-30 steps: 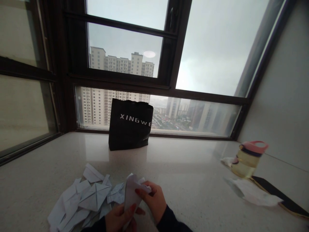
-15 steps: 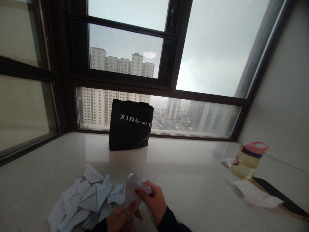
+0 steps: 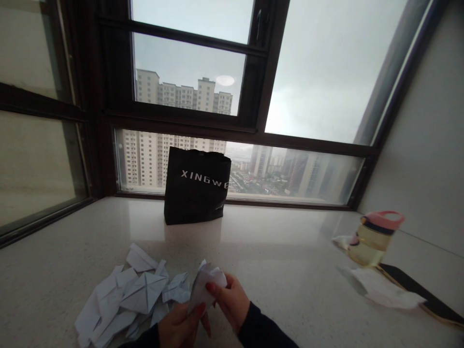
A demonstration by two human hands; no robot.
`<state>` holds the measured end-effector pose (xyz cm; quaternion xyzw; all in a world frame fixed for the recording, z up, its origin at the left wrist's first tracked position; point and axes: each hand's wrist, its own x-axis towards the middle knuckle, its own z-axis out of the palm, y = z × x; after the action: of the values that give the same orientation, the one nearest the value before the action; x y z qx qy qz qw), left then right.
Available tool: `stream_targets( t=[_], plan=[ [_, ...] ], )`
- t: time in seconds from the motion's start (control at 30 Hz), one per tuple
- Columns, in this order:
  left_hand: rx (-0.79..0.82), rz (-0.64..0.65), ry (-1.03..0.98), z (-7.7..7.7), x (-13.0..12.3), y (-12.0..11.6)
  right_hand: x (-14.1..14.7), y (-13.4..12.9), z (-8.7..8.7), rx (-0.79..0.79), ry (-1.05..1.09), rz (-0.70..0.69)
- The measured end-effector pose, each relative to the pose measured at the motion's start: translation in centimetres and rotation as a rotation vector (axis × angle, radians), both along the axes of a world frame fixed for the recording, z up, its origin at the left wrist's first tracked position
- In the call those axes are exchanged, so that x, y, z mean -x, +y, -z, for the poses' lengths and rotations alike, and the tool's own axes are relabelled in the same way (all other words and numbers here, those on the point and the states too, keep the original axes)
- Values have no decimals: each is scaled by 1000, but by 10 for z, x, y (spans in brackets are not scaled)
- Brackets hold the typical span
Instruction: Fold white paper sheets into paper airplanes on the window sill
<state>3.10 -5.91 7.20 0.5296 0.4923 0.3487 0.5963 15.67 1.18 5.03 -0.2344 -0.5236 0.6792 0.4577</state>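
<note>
A folded sheet of white paper (image 3: 205, 288) stands upright between my two hands, low in the middle of the view. My left hand (image 3: 181, 323) grips its lower left part, thumb across the front. The upper right edge is pinched by my right hand (image 3: 234, 298), its thumb on the near face and the other fingers behind. The top edge of the paper looks uneven, with flaps sticking up. Just left of my hands lies a loose pile of folded white papers (image 3: 144, 293), some creased into flat shapes.
A black paper bag (image 3: 197, 193) with white lettering stands by the window on the pale speckled ledge (image 3: 282, 270). To the right are a pink-lidded bottle (image 3: 373, 239), crumpled white tissue (image 3: 384, 289) and a dark flat object (image 3: 413, 287). A wall rises at the far right.
My right hand has shifted slightly along the paper's edge. The paper's upper part now leans more to the right, with its top flaps closer together. The pile remains as it was.
</note>
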Motion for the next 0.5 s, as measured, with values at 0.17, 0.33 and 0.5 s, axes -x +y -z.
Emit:
stream_targets(
  t=[0.17,0.33,0.5],
  plan=[
    [14,35,5,0,1,0,-1,-2,0,11,4,-38],
    [1,78,-1,2,3,1,-2,-3,-2,26,17,-73],
    [50,99,-26,3,4,-3,-2,-3,-1,49,34,-109]
  ],
)
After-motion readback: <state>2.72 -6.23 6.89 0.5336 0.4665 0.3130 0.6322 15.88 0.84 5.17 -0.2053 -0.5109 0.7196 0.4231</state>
